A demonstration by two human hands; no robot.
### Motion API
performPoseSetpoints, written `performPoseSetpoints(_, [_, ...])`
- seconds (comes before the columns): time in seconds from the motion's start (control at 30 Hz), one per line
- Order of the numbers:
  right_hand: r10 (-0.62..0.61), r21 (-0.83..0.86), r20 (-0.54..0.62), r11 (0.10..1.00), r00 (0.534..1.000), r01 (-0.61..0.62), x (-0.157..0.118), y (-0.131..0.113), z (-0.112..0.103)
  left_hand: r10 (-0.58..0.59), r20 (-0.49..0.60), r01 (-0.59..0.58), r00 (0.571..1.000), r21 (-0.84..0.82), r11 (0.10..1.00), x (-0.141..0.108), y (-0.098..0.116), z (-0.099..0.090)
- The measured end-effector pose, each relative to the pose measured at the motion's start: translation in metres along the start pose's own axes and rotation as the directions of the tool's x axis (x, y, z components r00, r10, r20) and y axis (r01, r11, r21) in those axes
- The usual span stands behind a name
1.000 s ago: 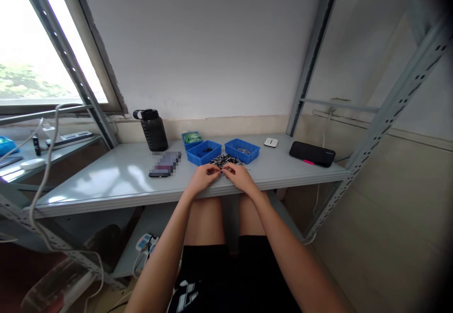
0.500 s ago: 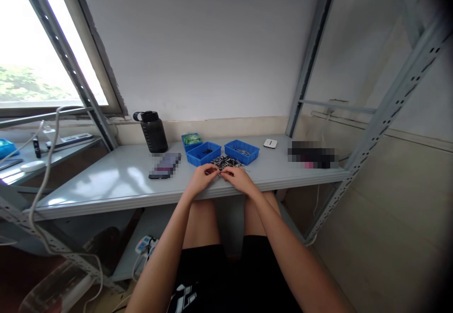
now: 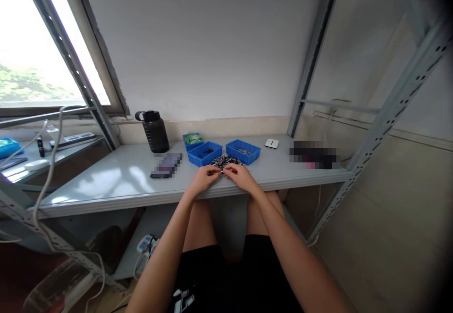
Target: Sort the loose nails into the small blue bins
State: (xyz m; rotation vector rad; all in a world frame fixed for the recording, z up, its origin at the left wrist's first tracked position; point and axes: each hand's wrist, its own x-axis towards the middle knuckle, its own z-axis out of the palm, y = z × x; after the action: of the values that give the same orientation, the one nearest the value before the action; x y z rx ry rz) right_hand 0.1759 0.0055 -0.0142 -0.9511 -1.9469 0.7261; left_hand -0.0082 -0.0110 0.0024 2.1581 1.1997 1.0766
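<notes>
At the front of the desk, my left hand (image 3: pixel 204 179) and my right hand (image 3: pixel 240 177) meet fingertip to fingertip, both pinched closed. Between them shows a small thin piece (image 3: pixel 222 172), too tiny to tell its kind. Just behind the fingers lies a pile of slim black and silver metal pieces (image 3: pixel 225 161). A blue tray (image 3: pixel 197 160) with some dark pieces in it stands behind my left hand. Behind my right hand, another blue tray (image 3: pixel 252 158) holds thin silvery pieces.
A small blue bin (image 3: pixel 193 144) with green packets stands behind the left tray. Further left are a black water bottle (image 3: pixel 155 133) and a blurred phone-like slab (image 3: pixel 166 165). To the right lie a white square item (image 3: pixel 272 143) and a blurred dark object (image 3: pixel 313 155).
Both hands stay at the same place by the pile, with a slight shift of the fingers. The whole view has moved a little.
</notes>
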Motion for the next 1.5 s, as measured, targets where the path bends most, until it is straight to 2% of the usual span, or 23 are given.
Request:
performPoseSetpoints(0.17, [0.005,-0.023,0.031,1.0,0.999,-0.004,0.0,0.002,0.001,-0.008,0.001,0.008,1.0,0.018,1.0,0.001,-0.004,0.001])
performPoseSetpoints(0.33, [0.039,0.054,-0.049,0.998,0.998,-0.036,0.002,0.007,0.002,-0.022,-0.115,0.03,0.993,0.065,0.997,0.001,-0.007,0.003])
performPoseSetpoints(0.47, [0.044,0.049,-0.081,0.998,0.996,-0.041,0.003,0.009,0.002,-0.041,-0.185,0.052,0.982,0.054,0.997,0.001,-0.007,0.003])
performPoseSetpoints(0.83, [0.028,0.07,-0.15,0.997,0.988,-0.018,0.007,0.01,0.004,-0.042,-0.183,0.053,0.982,0.059,0.997,-0.001,-0.004,0.003])
performPoseSetpoints(0.9, [0.043,0.033,-0.257,0.999,0.965,-0.036,0.014,0.011,-0.005,-0.038,-0.161,0.047,0.986,0.051,0.998,0.0,-0.004,0.003])
performPoseSetpoints(1.0, [0.053,-0.114,-0.473,0.986,0.879,-0.121,0.03,0.013,-0.033,-0.038,-0.102,0.045,0.994,0.068,0.997,0.0,-0.006,0.004])
performPoseSetpoints(1.07, [0.045,-0.241,-0.534,0.949,0.844,-0.203,0.039,0.018,-0.053,-0.049,-0.083,0.057,0.995,0.097,0.994,0.0,-0.008,0.005])
performPoseSetpoints(1.13, [0.07,-0.365,-0.561,0.873,0.825,-0.323,0.041,0.024,-0.067,-0.058,-0.075,0.066,0.996,0.121,0.99,0.0,-0.01,0.007])
performPoseSetpoints(1.23, [0.095,-0.404,-0.583,0.827,0.807,-0.39,0.034,0.032,-0.069,-0.074,-0.084,0.085,0.994,0.146,0.986,0.001,-0.012,0.008])
performPoseSetpoints(1.27, [0.088,-0.392,-0.58,0.841,0.81,-0.372,0.03,0.033,-0.064,-0.081,-0.085,0.094,0.993,0.154,0.984,0.001,-0.013,0.008])
performPoseSetpoints(1.33, [0.042,-0.365,-0.523,0.892,0.852,-0.268,0.023,0.033,-0.05,-0.095,-0.084,0.108,0.992,0.169,0.98,0.002,-0.012,0.008])
performPoseSetpoints(1.4, [-0.014,-0.343,-0.424,0.928,0.905,-0.146,0.019,0.029,-0.034,-0.098,-0.079,0.111,0.992,0.182,0.977,0.003,-0.011,0.008])
performPoseSetpoints(1.5, [-0.035,-0.338,-0.23,0.94,0.973,-0.046,0.017,0.02,-0.016,-0.102,-0.082,0.116,0.991,0.194,0.974,0.003,-0.011,0.007])
